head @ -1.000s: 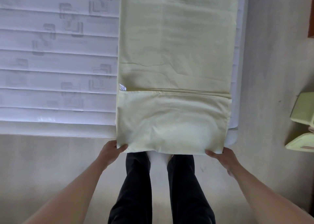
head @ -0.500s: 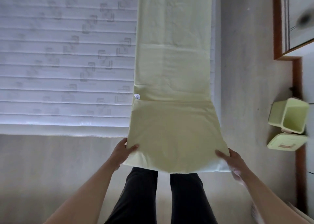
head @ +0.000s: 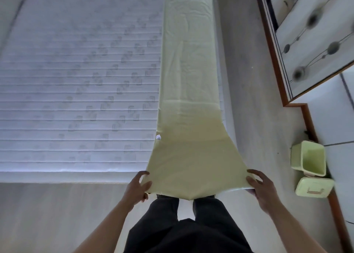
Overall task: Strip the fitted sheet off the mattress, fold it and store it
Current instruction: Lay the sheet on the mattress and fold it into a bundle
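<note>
- Since the earlier frames the near end of the fitted sheet [head: 188,103] is lifted higher off the mattress [head: 80,80] and drawn toward the person.
- Left hand [head: 137,187] pinches the near left corner; right hand [head: 261,187] grips the near right corner.
- The sheet lies as a long folded strip along the mattress's right edge, near end raised.
- Judgement: the corners are held apart and taut to keep edges aligned for the next lengthwise fold.

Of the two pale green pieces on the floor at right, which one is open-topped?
The green bin, nearer the wardrobe, shows its hollow inside. The green lid, nearer the person, lies flat beside it with a handle on top.
</note>
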